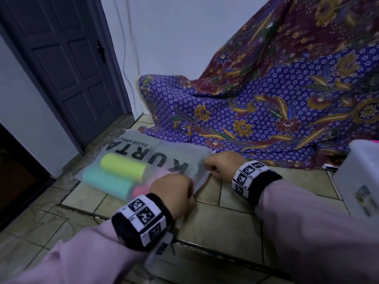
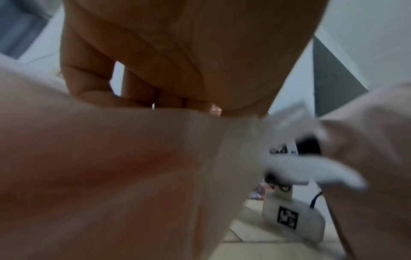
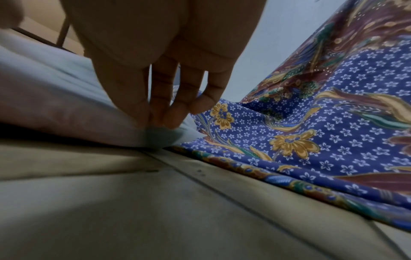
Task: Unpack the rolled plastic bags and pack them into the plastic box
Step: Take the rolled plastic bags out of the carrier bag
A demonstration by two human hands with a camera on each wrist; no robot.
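Observation:
A frosted plastic pouch (image 1: pixel 176 155) printed with large black letters lies on the tiled floor. Inside it show a yellow roll (image 1: pixel 124 166), a teal roll (image 1: pixel 107 182) and part of a pink roll (image 1: pixel 141 190). My left hand (image 1: pixel 174 191) grips the pouch's near edge, fingers curled over it; the left wrist view shows the fingers (image 2: pixel 142 98) bent onto the frosted plastic (image 2: pixel 111 167). My right hand (image 1: pixel 220 166) pinches the pouch's far right corner; its fingertips (image 3: pixel 160 119) press together on the plastic corner (image 3: pixel 162 135). The white plastic box (image 1: pixel 363 177) stands at the right edge.
A purple floral cloth (image 1: pixel 266 103) drapes over something behind the pouch and spreads onto the floor (image 3: pixel 111 202). A dark door (image 1: pixel 67 64) stands at the back left. A small flat object (image 1: pixel 330 167) lies by the box, under the cloth's hem.

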